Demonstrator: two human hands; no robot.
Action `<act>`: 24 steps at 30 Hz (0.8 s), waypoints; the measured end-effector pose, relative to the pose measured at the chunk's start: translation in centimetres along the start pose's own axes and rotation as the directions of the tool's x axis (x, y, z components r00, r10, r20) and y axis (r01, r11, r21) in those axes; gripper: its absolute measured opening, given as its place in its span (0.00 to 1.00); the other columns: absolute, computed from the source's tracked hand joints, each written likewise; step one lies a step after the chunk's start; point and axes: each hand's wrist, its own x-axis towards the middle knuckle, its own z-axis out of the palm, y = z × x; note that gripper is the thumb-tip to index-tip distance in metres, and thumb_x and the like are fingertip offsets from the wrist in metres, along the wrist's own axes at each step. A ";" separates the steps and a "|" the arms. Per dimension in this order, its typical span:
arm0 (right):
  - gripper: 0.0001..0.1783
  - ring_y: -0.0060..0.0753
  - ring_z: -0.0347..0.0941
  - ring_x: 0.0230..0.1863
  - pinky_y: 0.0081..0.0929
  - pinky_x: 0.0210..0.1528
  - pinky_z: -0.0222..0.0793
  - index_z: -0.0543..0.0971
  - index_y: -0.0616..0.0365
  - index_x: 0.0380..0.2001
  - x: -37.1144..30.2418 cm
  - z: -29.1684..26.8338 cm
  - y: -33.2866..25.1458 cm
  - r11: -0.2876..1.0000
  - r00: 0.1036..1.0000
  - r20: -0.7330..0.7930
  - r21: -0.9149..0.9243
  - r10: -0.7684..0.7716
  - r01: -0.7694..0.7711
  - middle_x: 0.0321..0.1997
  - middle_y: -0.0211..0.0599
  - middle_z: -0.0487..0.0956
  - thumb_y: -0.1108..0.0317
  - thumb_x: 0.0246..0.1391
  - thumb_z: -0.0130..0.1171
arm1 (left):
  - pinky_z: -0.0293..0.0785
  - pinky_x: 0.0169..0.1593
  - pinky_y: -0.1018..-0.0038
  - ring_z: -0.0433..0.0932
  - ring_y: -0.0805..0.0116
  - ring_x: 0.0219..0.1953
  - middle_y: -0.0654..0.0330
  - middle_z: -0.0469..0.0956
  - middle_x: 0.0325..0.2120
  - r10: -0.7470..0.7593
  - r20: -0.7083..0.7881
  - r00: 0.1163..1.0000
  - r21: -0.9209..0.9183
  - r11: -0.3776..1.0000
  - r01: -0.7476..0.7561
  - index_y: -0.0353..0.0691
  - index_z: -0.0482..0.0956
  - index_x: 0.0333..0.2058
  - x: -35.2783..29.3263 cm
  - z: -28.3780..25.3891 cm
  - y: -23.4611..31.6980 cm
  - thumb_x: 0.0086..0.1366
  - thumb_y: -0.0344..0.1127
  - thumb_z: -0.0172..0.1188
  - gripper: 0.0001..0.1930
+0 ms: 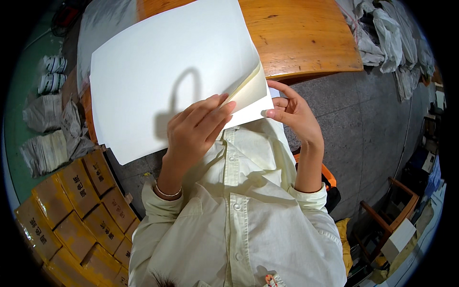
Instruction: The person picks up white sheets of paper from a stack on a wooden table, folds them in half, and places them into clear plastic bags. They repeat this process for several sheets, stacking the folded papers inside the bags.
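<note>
A large stack of white paper sheets (158, 62) lies over the front of the wooden table, overhanging toward my body. Its near right corner is folded up, and the cream-coloured underside (248, 88) of the lifted sheets shows. My left hand (196, 126) rests over the near part of the stack, its fingers together at the turned-back edge. My right hand (296, 112) is beside the right corner, thumb and index finger apart, their tips close to the paper edge. Its other fingers are curled and partly hidden.
The orange-brown wooden table (306, 36) extends ahead and right. Taped cardboard boxes (76, 210) are piled at the lower left, with plastic-wrapped bundles (45, 153) beyond. White plastic bags (389, 36) hang at the far right. A wooden-framed chair (394, 205) stands lower right on grey floor.
</note>
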 end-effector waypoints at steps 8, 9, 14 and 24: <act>0.31 0.17 0.73 0.31 0.16 0.36 0.67 0.65 0.65 0.54 0.2 0.5 0.1 0.999 0.998 -0.066 -0.043 0.011 -0.014 0.29 0.34 0.79 0.75 0.46 0.63 | 0.78 0.32 0.76 0.81 0.67 0.32 0.61 0.79 0.31 -0.037 -0.095 0.995 -0.048 0.998 0.033 0.41 0.79 0.37 -0.5 0.5 -0.1 0.50 0.26 0.65 0.14; 0.30 0.17 0.73 0.31 0.16 0.35 0.66 0.65 0.66 0.54 0.3 0.4 0.3 0.999 0.998 -0.067 -0.033 0.009 -0.011 0.29 0.33 0.79 0.75 0.46 0.63 | 0.78 0.32 0.76 0.80 0.68 0.32 0.61 0.79 0.30 -0.036 -0.102 0.994 -0.046 0.998 0.031 0.40 0.79 0.38 -0.5 0.4 -0.1 0.50 0.25 0.65 0.14; 0.29 0.15 0.72 0.29 0.14 0.34 0.65 0.66 0.66 0.52 0.2 0.9 0.1 0.999 0.995 -0.101 -0.031 0.006 -0.009 0.27 0.32 0.79 0.75 0.46 0.63 | 0.77 0.31 0.77 0.79 0.69 0.32 0.60 0.77 0.41 -0.037 -0.063 0.997 -0.014 0.999 0.036 0.48 0.79 0.40 0.0 0.1 0.1 0.51 0.27 0.64 0.16; 0.28 0.15 0.72 0.27 0.13 0.31 0.64 0.68 0.67 0.49 0.8 1.2 0.8 0.994 0.986 -0.165 -0.112 -0.020 0.001 0.24 0.30 0.78 0.71 0.45 0.66 | 0.76 0.36 0.75 0.75 0.70 0.37 0.66 0.73 0.49 -0.035 0.218 0.975 0.063 0.998 0.022 0.53 0.78 0.45 0.7 -0.8 1.0 0.41 0.33 0.69 0.27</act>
